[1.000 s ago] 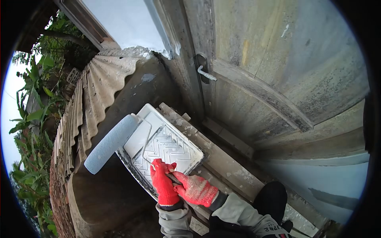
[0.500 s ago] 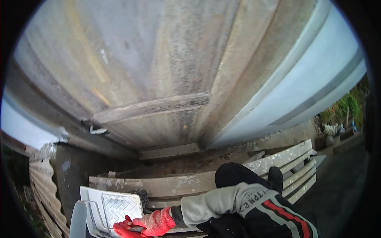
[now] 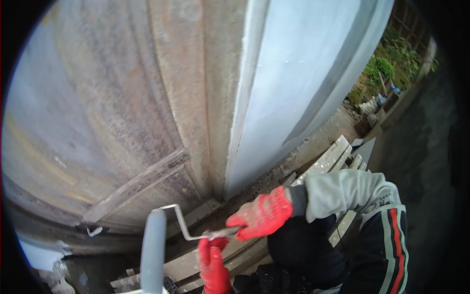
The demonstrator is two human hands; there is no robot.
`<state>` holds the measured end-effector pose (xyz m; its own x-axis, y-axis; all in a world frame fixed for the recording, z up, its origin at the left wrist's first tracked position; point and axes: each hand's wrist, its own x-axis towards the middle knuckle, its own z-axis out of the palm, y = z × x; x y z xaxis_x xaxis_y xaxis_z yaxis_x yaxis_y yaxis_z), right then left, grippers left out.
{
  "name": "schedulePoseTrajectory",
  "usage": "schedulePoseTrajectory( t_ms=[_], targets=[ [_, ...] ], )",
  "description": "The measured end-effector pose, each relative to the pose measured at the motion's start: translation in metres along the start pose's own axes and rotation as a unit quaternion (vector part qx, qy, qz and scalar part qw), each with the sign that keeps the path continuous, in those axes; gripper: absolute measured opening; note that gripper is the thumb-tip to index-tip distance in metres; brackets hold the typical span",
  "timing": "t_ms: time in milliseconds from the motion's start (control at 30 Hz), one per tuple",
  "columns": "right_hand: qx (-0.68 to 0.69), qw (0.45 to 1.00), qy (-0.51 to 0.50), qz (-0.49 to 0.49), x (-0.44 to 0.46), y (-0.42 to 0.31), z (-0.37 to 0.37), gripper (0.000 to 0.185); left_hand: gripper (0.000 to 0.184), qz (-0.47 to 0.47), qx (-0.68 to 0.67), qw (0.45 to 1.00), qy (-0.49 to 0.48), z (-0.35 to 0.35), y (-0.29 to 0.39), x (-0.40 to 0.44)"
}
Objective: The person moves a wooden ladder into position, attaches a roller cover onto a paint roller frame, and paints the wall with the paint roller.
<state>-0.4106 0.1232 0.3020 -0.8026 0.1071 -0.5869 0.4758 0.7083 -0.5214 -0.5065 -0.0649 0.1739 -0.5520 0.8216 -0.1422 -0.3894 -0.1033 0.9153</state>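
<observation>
A paint roller (image 3: 153,250) with a grey-blue sleeve and a bent wire frame is held up in front of me, its sleeve near upright at lower left. My right hand (image 3: 264,214), in a red glove, is closed around the roller's handle. From below, my left hand (image 3: 214,264), also red-gloved, has its fingers closed on the handle close to the wire frame. Under the sleeve, only a sliver of a white tray shows at the bottom edge.
A worn wooden door (image 3: 112,108) with a metal handle (image 3: 95,231) stands ahead. White wall (image 3: 289,73) runs along its right side. Below is a paint-spattered slatted bench (image 3: 323,161), with my leg over it. Plants (image 3: 382,68) grow at upper right.
My view has swung to the right. The roller has risen from the ribbed tray, with both hands now visible at its handle.
</observation>
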Motion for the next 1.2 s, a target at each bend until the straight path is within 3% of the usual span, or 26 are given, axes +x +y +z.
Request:
schedulePoseTrajectory(
  t_ms=[67,167,233,300,333,400,500,567,700,733,767,833,900,1033,1100,1133,1200],
  targets=[
    [0.055,0.997,0.008,0.051,-0.022,0.036,0.002,0.043,0.043,-0.066,0.042,0.984,-0.157,-0.003,-0.009,0.004],
    [0.093,0.988,0.051,0.115,-0.063,0.093,0.015,0.046,0.039,-0.151,0.084,0.962,-0.211,0.008,-0.005,0.004],
    [0.111,0.977,0.127,0.13,-0.091,0.141,0.037,0.048,0.037,-0.157,0.101,0.958,-0.217,0.016,0.001,0.008],
    [0.23,0.94,0.03,0.249,-0.12,0.156,0.018,0.045,0.036,-0.152,0.117,0.956,-0.221,0.025,0.011,0.015],
    [0.234,0.94,0.032,0.246,-0.131,0.173,0.022,0.045,0.034,-0.127,0.15,0.955,-0.22,0.031,0.016,0.021],
    [0.366,0.874,0.107,0.301,-0.154,0.217,0.034,0.04,0.033,-0.112,0.192,0.95,-0.221,0.042,0.027,0.035],
    [0.361,0.861,0.122,0.337,-0.18,0.284,0.034,0.036,0.031,-0.07,0.321,0.917,-0.226,0.072,0.058,0.06],
    [0.381,0.853,0.113,0.338,-0.19,0.332,0.028,0.033,0.031,-0.095,0.327,0.912,-0.228,0.095,0.077,0.076],
    [0.304,0.886,0.073,0.344,-0.187,0.454,0.038,0.032,0.031,-0.061,0.414,0.872,-0.253,0.157,0.094,0.109],
    [0.136,0.954,0.053,0.262,-0.178,0.494,0.05,0.028,0.032,-0.045,0.444,0.855,-0.264,0.178,0.098,0.116],
    [-0.038,0.984,0.036,0.171,-0.174,0.521,0.056,0.025,0.033,-0.03,0.474,0.836,-0.276,0.199,0.099,0.122],
    [0.023,0.97,-0.016,0.243,-0.175,0.525,0.034,0.023,0.033,-0.057,0.481,0.834,-0.264,0.242,0.094,0.13],
    [-0.117,0.978,0.024,0.17,-0.149,0.584,0.062,0.023,0.033,-0.045,0.516,0.809,-0.277,0.279,0.085,0.138],
    [-0.052,0.981,0.024,0.185,-0.105,0.645,0.084,0.017,0.033,-0.066,0.58,0.752,-0.306,0.336,0.067,0.159],
    [-0.051,0.971,0.066,0.225,-0.085,0.656,0.086,0.02,0.033,-0.025,0.614,0.71,-0.343,0.358,0.06,0.167],
    [-0.122,0.978,0.013,0.17,-0.083,0.665,0.087,0.019,0.033,-0.032,0.618,0.708,-0.34,0.366,0.056,0.168],
    [-0.158,0.977,0.018,0.141,-0.047,0.714,0.126,0.02,0.032,-0.01,0.624,0.697,-0.353,0.377,0.051,0.173]
  ],
)
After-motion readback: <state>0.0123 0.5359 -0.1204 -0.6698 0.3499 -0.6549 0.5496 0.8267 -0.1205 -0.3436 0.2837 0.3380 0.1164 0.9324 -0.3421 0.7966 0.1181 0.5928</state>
